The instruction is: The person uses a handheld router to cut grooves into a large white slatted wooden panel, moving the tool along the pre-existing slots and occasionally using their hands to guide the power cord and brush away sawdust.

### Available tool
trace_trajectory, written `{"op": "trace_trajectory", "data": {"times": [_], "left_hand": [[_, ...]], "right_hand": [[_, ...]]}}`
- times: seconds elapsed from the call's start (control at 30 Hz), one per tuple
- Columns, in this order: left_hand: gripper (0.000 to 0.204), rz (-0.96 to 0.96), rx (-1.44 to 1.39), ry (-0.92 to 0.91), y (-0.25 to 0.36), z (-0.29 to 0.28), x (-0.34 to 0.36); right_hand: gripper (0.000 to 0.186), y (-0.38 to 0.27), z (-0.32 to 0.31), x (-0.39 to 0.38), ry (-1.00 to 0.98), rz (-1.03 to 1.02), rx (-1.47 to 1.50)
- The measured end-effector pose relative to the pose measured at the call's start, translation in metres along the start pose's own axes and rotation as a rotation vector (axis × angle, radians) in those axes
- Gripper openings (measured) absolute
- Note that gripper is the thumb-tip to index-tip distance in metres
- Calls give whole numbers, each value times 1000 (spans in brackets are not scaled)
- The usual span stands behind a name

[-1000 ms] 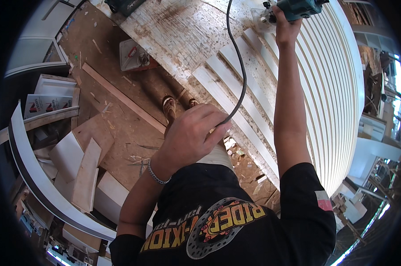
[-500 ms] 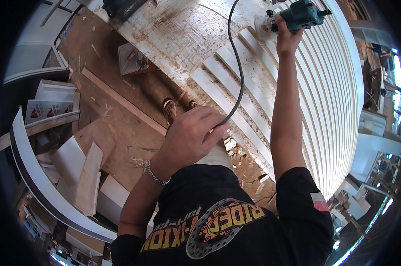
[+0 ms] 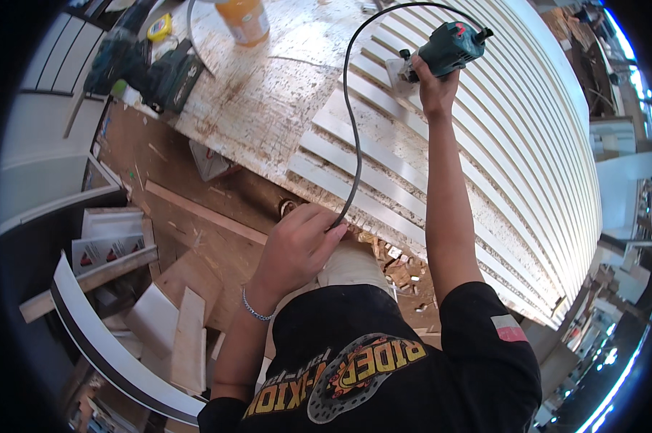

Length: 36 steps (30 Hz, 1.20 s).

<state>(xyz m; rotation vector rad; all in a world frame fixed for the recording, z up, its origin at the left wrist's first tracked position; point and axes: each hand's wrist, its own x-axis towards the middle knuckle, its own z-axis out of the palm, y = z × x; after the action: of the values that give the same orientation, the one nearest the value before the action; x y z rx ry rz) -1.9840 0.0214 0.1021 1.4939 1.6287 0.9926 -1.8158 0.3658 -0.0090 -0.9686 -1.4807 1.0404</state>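
My right hand (image 3: 437,88) grips a dark green trim router (image 3: 450,49) by its lower body, arm stretched far forward. The router's clear base (image 3: 400,76) rests on or just above a white slatted panel (image 3: 405,141); I cannot tell whether it touches. From the router a black power cord (image 3: 351,108) loops left and back toward me. Near my waist, in front of the table edge, my left hand (image 3: 297,245) pinches this cord between thumb and fingers. Sawdust and chips lie along the panel's grooves.
On the worn white worktable (image 3: 290,94) at the far left lie a green cordless drill (image 3: 149,76), a yellow tape measure (image 3: 159,27) and an orange container (image 3: 244,20). Board offcuts (image 3: 189,339) and a curved white strip (image 3: 102,346) stand at my left. A wooden batten (image 3: 207,211) lies on the floor.
The view has shifted, bringing the drill, tape measure and container into sight. The router appears farther left over the slats, and the cord bows in a wider loop. Both hands keep their holds.
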Motion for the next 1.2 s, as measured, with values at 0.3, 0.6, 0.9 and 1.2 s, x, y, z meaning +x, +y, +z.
{"op": "trace_trajectory", "data": {"times": [0.3,0.6,0.9,1.2], "left_hand": [[14,-15,19,-110,5,-4,16],[19,46,25,-227,8,2,45],[19,56,127,-58,-42,-11,189],[46,170,226,-332,-134,-19,366]], "right_hand": [[61,-4,-56,-26,174,79,28],[57,7,-111,-47,316,20,31],[59,9,-161,-64,493,33,-33],[55,12,-177,-71,601,55,-158]]}}
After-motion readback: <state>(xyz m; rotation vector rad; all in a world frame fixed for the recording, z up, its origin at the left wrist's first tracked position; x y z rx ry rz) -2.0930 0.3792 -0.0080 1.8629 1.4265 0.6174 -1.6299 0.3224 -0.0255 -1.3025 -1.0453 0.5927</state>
